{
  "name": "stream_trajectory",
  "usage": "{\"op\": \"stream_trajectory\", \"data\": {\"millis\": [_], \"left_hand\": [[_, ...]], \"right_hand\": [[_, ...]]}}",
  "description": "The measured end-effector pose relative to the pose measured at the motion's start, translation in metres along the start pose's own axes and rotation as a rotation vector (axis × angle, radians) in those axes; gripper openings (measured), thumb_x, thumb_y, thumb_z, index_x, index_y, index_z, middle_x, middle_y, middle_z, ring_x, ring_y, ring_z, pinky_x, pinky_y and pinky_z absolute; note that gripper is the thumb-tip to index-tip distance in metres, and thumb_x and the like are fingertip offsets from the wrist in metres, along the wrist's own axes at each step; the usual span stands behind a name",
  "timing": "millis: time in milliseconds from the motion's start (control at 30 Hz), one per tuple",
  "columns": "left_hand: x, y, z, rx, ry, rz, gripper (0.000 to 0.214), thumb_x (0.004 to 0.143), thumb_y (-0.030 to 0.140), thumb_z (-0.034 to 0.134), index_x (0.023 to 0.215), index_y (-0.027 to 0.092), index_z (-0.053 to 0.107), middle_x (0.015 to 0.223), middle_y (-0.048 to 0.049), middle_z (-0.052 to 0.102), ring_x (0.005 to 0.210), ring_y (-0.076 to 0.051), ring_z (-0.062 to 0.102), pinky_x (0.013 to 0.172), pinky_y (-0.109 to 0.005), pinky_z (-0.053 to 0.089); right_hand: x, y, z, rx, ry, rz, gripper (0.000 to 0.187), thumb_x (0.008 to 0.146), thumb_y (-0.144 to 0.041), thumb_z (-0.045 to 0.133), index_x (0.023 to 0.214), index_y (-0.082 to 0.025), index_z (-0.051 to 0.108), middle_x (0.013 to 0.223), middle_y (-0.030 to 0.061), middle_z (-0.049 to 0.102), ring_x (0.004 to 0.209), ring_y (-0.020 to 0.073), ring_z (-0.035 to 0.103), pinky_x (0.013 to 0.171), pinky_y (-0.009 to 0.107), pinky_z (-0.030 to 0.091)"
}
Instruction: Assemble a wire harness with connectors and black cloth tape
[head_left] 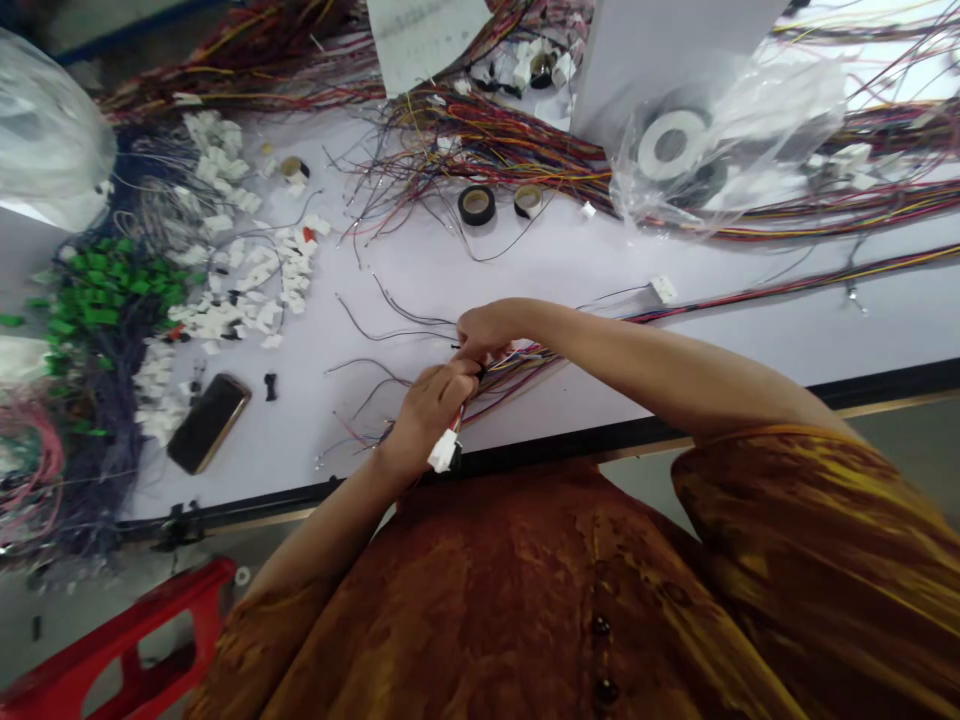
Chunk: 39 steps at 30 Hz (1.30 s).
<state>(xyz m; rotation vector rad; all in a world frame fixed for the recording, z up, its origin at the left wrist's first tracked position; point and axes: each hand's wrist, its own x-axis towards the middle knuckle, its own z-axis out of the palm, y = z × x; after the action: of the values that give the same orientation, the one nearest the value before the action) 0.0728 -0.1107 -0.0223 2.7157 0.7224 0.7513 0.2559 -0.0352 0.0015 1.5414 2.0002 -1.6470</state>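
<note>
Shirt (525, 600) mottled rust/gold; wire bundle (517, 372) red/yel/blu mix; connector (444, 452) wht; clips (97, 285) grn.

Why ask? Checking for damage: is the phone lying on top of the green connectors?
No, the smartphone lies on the white worktable, apart from the green connectors and beside small white connectors.

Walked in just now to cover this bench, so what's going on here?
A person is working at a white-topped bench, both bare hands on a bundle of coloured wires. The left hand closes on the bundle, with a white connector sticking out below it, and the right hand pinches the wires just above. Thin dark wires trail across the bench. White connectors, green connectors, a phone and rolls of tape lie nearby.
</note>
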Motion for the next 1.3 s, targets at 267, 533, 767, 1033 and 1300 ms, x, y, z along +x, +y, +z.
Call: {"op": "stream_trajectory", "data": {"millis": [267, 533, 767, 1033, 1300], "left_hand": [[-0.005, -0.002, -0.001, -0.134, 0.226, -0.262, 0.006, 0.095, 0.018, 0.055, 0.095, 0.022, 0.059, 0.111, -0.0091, 0.071, 0.107, -0.021, 0.066, 0.093, -0.039, 0.053], [0.01, -0.026, 0.031, -0.922, 0.268, -0.686, 0.028, 0.086, 0.041, 0.072, 0.105, 0.021, 0.067, 0.115, -0.0094, 0.071, 0.098, -0.018, 0.071, 0.085, -0.033, 0.06], [0.04, -0.027, 0.033, -0.866, 0.192, -0.502, 0.028, 0.086, 0.041, 0.072, 0.108, 0.024, 0.072, 0.108, -0.0088, 0.073, 0.097, -0.019, 0.071, 0.083, -0.033, 0.06], [0.047, -0.024, 0.02, -0.64, 0.19, -0.524, 0.019, 0.091, 0.039, 0.066, 0.09, 0.021, 0.073, 0.092, -0.005, 0.075, 0.077, -0.013, 0.069, 0.065, -0.024, 0.055], [0.064, -0.029, 0.011, -0.755, 0.32, -0.79, 0.035, 0.081, 0.05, 0.074, 0.082, 0.019, 0.06, 0.063, 0.0028, 0.065, 0.037, -0.008, 0.056, 0.034, -0.018, 0.039]], "right_hand": [[-0.005, 0.018, 0.0, 0.658, 0.5, -0.09, 0.018, 0.074, -0.025, 0.071, 0.085, -0.017, 0.06, 0.054, -0.0021, 0.048, 0.043, 0.0095, 0.04, 0.039, 0.024, 0.028], [-0.044, 0.068, 0.028, 0.933, 0.853, -0.187, 0.057, 0.077, -0.026, 0.06, 0.132, -0.025, 0.045, 0.084, -0.0011, 0.059, 0.044, 0.006, 0.041, 0.039, 0.022, 0.035], [-0.076, 0.079, 0.051, 0.91, 0.932, -0.221, 0.065, 0.079, -0.033, 0.063, 0.141, -0.027, 0.042, 0.086, 0.0001, 0.061, 0.051, 0.0108, 0.051, 0.044, 0.025, 0.044], [-0.076, 0.08, 0.059, 0.847, 0.964, -0.235, 0.05, 0.084, -0.033, 0.06, 0.13, -0.026, 0.041, 0.09, 0.0003, 0.062, 0.059, 0.0122, 0.056, 0.05, 0.026, 0.05], [-0.057, 0.052, 0.127, 0.221, 0.787, -0.455, 0.046, 0.093, -0.026, 0.052, 0.139, -0.02, 0.049, 0.127, 0.0146, 0.06, 0.088, 0.0184, 0.065, 0.086, 0.037, 0.056]]}}
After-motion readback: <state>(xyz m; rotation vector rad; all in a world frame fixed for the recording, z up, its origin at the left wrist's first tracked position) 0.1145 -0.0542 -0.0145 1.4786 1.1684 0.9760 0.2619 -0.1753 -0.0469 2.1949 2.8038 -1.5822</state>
